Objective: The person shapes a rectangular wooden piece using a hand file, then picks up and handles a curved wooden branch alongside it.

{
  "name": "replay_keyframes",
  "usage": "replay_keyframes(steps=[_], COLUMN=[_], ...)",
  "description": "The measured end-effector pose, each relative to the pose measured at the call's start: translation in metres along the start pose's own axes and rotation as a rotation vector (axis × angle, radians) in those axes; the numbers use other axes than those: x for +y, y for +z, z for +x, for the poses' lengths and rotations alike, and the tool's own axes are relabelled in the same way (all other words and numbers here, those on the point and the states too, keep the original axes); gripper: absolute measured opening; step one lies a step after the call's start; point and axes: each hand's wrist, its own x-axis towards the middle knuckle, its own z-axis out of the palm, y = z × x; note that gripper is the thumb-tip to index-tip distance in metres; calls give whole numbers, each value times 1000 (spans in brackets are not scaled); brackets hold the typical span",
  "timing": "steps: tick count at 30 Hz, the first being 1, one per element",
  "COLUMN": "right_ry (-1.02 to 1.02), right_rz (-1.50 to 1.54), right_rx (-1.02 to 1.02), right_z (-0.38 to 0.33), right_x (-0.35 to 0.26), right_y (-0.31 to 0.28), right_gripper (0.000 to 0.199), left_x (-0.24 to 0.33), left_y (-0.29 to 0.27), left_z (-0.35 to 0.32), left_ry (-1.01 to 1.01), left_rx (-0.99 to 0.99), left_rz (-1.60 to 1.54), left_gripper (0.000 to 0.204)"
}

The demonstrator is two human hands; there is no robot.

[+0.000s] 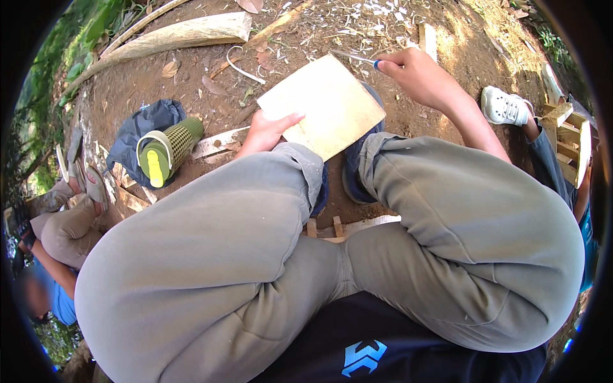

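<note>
A flat pale wooden board point(322, 105) rests across my knees, tilted, over bare earth. My left hand point(267, 131) grips its near left edge with the thumb on top. My right hand point(418, 73) is closed around a thin tool with a blue handle and a metal blade point(359, 59), the blade lying at the board's far right corner. My grey trouser legs point(255, 255) fill the lower half of the view and hide the ground beneath them.
A green mesh-covered bottle with a yellow cap point(167, 150) lies on a dark bag point(140, 127) at the left. Wood shavings and a long split log point(185, 35) lie ahead. Another person crouches at the far left point(67, 233); a white shoe point(504, 107) and wooden slats point(568, 137) are at the right.
</note>
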Motion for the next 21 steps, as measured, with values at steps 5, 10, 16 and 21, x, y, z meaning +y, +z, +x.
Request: replay_keyframes(steps=[5,10,16,21], right_ry=[42,-56,-92,-613], right_rz=[-31,-162,-387,-1142], right_rx=[-10,-13,-209,-410], right_z=[-3,1,52,94], right_x=[-7,3,-20,-12], right_y=[-4,-6,-25,-29], right_gripper=[37,39,36,27], left_x=[5,0,6,15], left_y=[7,10,-3,8], left_z=[-1,5,-1,0], left_ry=[1,7,-128,-221], left_rx=[-9,-43,-44,-61], left_rz=[-31,-26,-96,-75], left_gripper=[41,44,49,52])
